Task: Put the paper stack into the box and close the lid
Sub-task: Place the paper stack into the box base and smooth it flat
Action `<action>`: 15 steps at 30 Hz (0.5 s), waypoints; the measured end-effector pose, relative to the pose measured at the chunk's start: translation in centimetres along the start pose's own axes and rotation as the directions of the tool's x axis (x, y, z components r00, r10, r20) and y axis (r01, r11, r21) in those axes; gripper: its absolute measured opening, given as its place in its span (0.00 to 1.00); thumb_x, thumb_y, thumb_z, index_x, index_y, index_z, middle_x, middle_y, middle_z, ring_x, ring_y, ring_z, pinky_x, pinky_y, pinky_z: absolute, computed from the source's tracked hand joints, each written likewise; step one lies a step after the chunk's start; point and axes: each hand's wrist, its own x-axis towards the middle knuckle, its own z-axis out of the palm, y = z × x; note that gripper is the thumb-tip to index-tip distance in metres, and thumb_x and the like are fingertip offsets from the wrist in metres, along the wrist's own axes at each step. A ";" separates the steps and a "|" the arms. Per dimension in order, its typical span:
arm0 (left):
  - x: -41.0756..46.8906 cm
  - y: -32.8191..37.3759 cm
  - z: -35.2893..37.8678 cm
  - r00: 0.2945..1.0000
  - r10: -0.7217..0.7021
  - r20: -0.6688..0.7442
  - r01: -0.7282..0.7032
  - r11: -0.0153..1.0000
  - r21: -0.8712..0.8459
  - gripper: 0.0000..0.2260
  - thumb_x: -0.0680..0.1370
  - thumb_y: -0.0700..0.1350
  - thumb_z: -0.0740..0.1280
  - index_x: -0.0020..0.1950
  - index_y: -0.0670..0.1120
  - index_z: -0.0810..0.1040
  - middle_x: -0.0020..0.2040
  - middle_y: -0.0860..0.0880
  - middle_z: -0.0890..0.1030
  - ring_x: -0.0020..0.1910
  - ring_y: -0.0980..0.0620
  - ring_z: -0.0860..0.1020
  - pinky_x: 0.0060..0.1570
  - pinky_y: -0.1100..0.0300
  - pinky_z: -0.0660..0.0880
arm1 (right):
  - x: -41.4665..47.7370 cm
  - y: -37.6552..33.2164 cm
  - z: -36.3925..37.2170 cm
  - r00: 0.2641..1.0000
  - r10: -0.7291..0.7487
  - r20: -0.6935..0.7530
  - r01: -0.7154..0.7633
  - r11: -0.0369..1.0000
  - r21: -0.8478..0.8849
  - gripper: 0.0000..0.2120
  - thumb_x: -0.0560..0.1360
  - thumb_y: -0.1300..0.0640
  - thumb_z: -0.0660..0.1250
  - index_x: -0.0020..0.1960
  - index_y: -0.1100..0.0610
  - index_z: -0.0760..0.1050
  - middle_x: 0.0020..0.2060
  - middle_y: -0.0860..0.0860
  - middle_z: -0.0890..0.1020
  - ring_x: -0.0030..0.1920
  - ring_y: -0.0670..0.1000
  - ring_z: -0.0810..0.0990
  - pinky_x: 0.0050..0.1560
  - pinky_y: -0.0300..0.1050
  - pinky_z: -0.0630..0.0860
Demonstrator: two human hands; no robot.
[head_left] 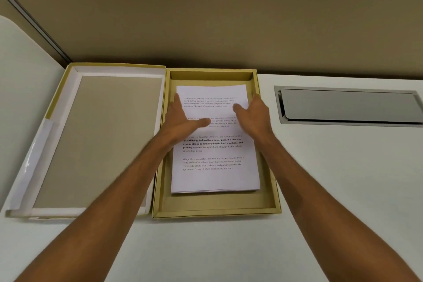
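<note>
A white paper stack [215, 167] with printed text lies flat inside the open yellow-brown box [215, 207] in the middle of the desk. The lid [103, 139] lies open and flat to the box's left, its inside facing up, joined along the box's left wall. My left hand [183, 119] rests at the stack's upper left edge, fingers spread, thumb on the page. My right hand [254, 114] is at the stack's upper right edge, fingers along the side, thumb over the sheet. Whether the fingers still grip the stack is hard to tell.
The box and lid sit on a white desk [343, 178]. A grey recessed cable hatch [348, 106] lies to the right of the box. A beige partition wall [206, 25] rises directly behind the box and lid.
</note>
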 end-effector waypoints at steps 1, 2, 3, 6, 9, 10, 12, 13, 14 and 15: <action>-0.8 -0.2 0.1 1.000 0.023 -0.004 -0.023 0.998 0.060 0.50 0.69 0.56 0.78 0.81 0.51 0.49 0.81 0.47 0.59 0.77 0.43 0.62 0.72 0.39 0.66 | 0.3 -0.2 -0.1 0.997 -0.072 -0.034 0.070 0.995 -0.077 0.27 0.80 0.49 0.66 0.73 0.61 0.64 0.69 0.58 0.73 0.66 0.58 0.74 0.60 0.51 0.76; -1.9 -0.5 0.4 1.000 0.026 0.005 -0.026 0.991 0.130 0.54 0.67 0.59 0.79 0.82 0.52 0.45 0.82 0.47 0.54 0.79 0.43 0.58 0.74 0.38 0.61 | 0.7 -0.5 -0.2 0.985 -0.162 -0.061 0.151 0.977 -0.152 0.26 0.81 0.50 0.65 0.73 0.62 0.64 0.70 0.58 0.72 0.68 0.59 0.72 0.64 0.53 0.73; -3.2 -1.0 0.8 1.000 0.010 0.023 -0.015 0.980 0.199 0.59 0.65 0.62 0.79 0.82 0.54 0.41 0.83 0.48 0.49 0.81 0.43 0.52 0.76 0.39 0.57 | 1.4 -0.9 -0.3 0.965 -0.253 -0.072 0.232 0.948 -0.218 0.25 0.81 0.51 0.64 0.72 0.62 0.66 0.69 0.59 0.72 0.68 0.59 0.71 0.65 0.52 0.72; -7.4 -3.2 2.4 0.996 -0.043 0.083 0.010 0.934 0.358 0.67 0.57 0.71 0.77 0.78 0.61 0.30 0.82 0.47 0.39 0.81 0.44 0.43 0.75 0.42 0.55 | 4.1 -2.7 -0.1 0.893 -0.447 0.055 0.434 0.822 -0.369 0.21 0.82 0.51 0.63 0.70 0.63 0.70 0.67 0.59 0.74 0.66 0.59 0.72 0.64 0.51 0.71; -10.1 -4.8 3.8 0.994 -0.039 0.106 -0.018 0.868 0.497 0.70 0.54 0.72 0.76 0.73 0.65 0.23 0.81 0.46 0.34 0.81 0.39 0.44 0.75 0.39 0.59 | 6.8 -4.3 0.8 0.836 -0.476 0.272 0.547 0.700 -0.459 0.23 0.82 0.47 0.61 0.69 0.63 0.72 0.66 0.59 0.74 0.65 0.58 0.73 0.62 0.53 0.72; -10.3 -5.2 4.1 0.994 -0.035 0.100 -0.023 0.850 0.526 0.70 0.54 0.71 0.77 0.73 0.64 0.22 0.81 0.45 0.34 0.80 0.38 0.45 0.74 0.38 0.61 | 7.5 -4.6 1.3 0.823 -0.462 0.331 0.568 0.673 -0.473 0.24 0.82 0.44 0.60 0.68 0.62 0.73 0.66 0.59 0.75 0.64 0.58 0.74 0.61 0.53 0.72; -10.4 -5.7 4.3 0.996 -0.032 0.084 -0.019 0.838 0.546 0.71 0.57 0.66 0.80 0.72 0.65 0.21 0.81 0.42 0.35 0.80 0.37 0.47 0.73 0.39 0.64 | 8.5 -4.7 2.1 0.800 -0.438 0.410 0.597 0.642 -0.481 0.25 0.82 0.41 0.58 0.62 0.62 0.77 0.62 0.60 0.77 0.58 0.57 0.76 0.54 0.51 0.73; -10.4 -5.8 4.4 0.997 -0.022 0.077 -0.024 0.836 0.548 0.70 0.58 0.64 0.81 0.72 0.65 0.21 0.81 0.42 0.37 0.80 0.37 0.48 0.72 0.40 0.65 | 8.8 -4.6 2.4 0.794 -0.429 0.432 0.604 0.638 -0.478 0.25 0.82 0.40 0.58 0.58 0.62 0.78 0.58 0.59 0.79 0.52 0.55 0.77 0.49 0.49 0.72; -10.3 -5.9 4.4 0.997 -0.005 0.071 -0.035 0.834 0.551 0.70 0.60 0.62 0.81 0.72 0.64 0.21 0.81 0.41 0.40 0.80 0.37 0.50 0.71 0.41 0.67 | 9.1 -4.5 2.7 0.791 -0.424 0.441 0.606 0.639 -0.473 0.25 0.81 0.40 0.58 0.54 0.62 0.79 0.54 0.59 0.80 0.48 0.54 0.76 0.45 0.48 0.70; -10.2 -6.1 4.4 0.998 0.016 0.064 -0.049 0.832 0.553 0.69 0.61 0.61 0.81 0.72 0.64 0.22 0.80 0.40 0.44 0.78 0.37 0.53 0.70 0.42 0.68 | 9.2 -4.3 3.0 0.791 -0.425 0.440 0.605 0.645 -0.466 0.24 0.81 0.40 0.58 0.51 0.61 0.79 0.51 0.58 0.81 0.45 0.53 0.76 0.43 0.47 0.69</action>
